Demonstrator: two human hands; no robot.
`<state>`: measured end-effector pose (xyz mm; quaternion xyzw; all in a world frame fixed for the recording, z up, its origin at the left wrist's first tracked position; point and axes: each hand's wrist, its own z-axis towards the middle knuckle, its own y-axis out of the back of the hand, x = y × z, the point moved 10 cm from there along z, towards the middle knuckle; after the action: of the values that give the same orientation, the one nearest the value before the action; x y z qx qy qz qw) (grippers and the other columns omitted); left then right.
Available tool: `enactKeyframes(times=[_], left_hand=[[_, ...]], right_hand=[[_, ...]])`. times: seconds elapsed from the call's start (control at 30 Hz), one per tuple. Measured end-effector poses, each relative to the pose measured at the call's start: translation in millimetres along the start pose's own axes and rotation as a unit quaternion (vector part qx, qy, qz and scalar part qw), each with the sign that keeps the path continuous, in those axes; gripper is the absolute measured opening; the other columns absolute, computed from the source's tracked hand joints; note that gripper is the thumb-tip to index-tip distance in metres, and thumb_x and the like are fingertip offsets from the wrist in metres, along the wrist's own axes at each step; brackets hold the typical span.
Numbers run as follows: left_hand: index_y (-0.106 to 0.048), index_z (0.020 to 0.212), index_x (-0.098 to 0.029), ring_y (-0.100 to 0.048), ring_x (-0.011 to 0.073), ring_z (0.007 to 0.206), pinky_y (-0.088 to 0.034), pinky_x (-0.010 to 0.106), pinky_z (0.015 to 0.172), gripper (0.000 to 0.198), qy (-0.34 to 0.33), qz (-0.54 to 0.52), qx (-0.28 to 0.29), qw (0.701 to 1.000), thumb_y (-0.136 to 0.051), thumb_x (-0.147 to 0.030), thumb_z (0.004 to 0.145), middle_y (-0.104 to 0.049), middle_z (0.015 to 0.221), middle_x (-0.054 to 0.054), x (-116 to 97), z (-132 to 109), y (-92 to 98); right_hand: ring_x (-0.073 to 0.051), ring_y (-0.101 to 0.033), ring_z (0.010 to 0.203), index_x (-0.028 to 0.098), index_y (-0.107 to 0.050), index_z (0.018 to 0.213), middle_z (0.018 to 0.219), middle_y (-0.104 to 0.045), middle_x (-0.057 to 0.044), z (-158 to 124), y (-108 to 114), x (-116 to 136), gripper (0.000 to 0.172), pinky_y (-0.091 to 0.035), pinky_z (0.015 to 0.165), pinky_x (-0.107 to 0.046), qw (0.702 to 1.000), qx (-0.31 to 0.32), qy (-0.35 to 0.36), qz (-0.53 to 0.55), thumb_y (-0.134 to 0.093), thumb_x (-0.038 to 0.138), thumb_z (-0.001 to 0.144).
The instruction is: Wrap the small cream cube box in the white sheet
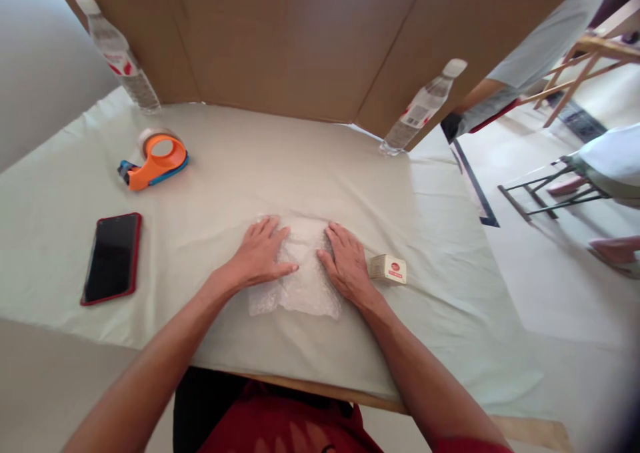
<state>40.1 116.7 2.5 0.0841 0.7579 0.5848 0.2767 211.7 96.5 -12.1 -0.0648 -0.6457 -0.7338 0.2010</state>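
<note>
A sheet of clear bubble wrap (307, 289) lies flat on the cloth-covered table in front of me. My left hand (257, 256) rests on its left side, fingers stretched out and thumb pointing inward. On the right side, my right hand (347, 259) lies with fingers extended, palm down. Neither hand grips anything. Just right of my right hand stands a small cream box (389, 269) with a red mark.
An orange tape dispenser (160, 159) and a red-cased phone (113, 258) lie on the left. Two water bottles (123, 59) stand against a cardboard panel (280, 46) at the back. People and a folding stool (555, 186) are off to the right.
</note>
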Motion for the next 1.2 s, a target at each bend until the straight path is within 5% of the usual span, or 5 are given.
enactKeyframes(times=[0.17, 0.43, 0.67, 0.83, 1.2], left_hand=[[-0.052, 0.144, -0.022, -0.03, 0.0366, 0.153, -0.028, 0.053, 0.122, 0.06, -0.075, 0.075, -0.019, 0.994, -0.058, -0.05, 0.091, -0.039, 0.163, 0.014, -31, 5, 28.0], [-0.039, 0.155, -0.018, -0.022, 0.0338, 0.157, -0.019, 0.052, 0.126, 0.069, -0.058, 0.1, -0.03, 0.993, -0.048, -0.055, 0.097, -0.028, 0.168, 0.016, -18, 37, -6.9], [-0.042, 0.154, -0.02, -0.018, 0.0323, 0.158, -0.014, 0.053, 0.127, 0.064, -0.104, 0.112, -0.051, 0.987, -0.042, -0.056, 0.101, -0.025, 0.169, 0.016, -43, -3, -7.4], [-0.039, 0.157, -0.02, -0.021, 0.0345, 0.157, -0.014, 0.056, 0.126, 0.07, -0.106, 0.116, -0.033, 0.987, -0.045, -0.059, 0.099, -0.028, 0.168, 0.016, -35, -15, -26.0], [-0.039, 0.156, -0.019, -0.02, 0.0376, 0.157, -0.015, 0.062, 0.125, 0.072, -0.08, 0.099, -0.017, 0.992, -0.048, -0.06, 0.096, -0.027, 0.168, 0.017, -37, -45, -29.5]], right_hand=[[-0.033, -0.041, 0.147, 0.016, -0.052, 0.145, 0.156, -0.049, -0.016, -1, 1, 4, 0.052, -0.033, 0.119, -0.055, 1.0, -0.015, 0.003, 0.012, -0.047, 0.037, 0.098], [-0.034, -0.043, 0.145, 0.01, -0.055, 0.142, 0.155, -0.05, -0.018, 1, 6, 10, 0.051, -0.033, 0.119, -0.05, 1.0, -0.012, -0.015, 0.013, -0.05, 0.034, 0.097], [-0.034, -0.041, 0.146, 0.008, -0.054, 0.143, 0.156, -0.049, -0.019, 2, 7, 13, 0.051, -0.03, 0.12, -0.049, 1.0, -0.004, -0.016, 0.015, -0.047, 0.032, 0.099], [-0.031, -0.039, 0.148, 0.007, -0.051, 0.146, 0.157, -0.047, -0.017, 2, 6, 15, 0.051, -0.028, 0.122, -0.046, 1.0, 0.015, -0.022, -0.004, -0.042, 0.027, 0.101], [-0.031, -0.041, 0.146, 0.009, -0.054, 0.144, 0.155, -0.05, -0.018, 3, 8, 18, 0.049, -0.03, 0.12, -0.048, 1.0, -0.003, -0.013, 0.004, -0.045, 0.026, 0.099]])
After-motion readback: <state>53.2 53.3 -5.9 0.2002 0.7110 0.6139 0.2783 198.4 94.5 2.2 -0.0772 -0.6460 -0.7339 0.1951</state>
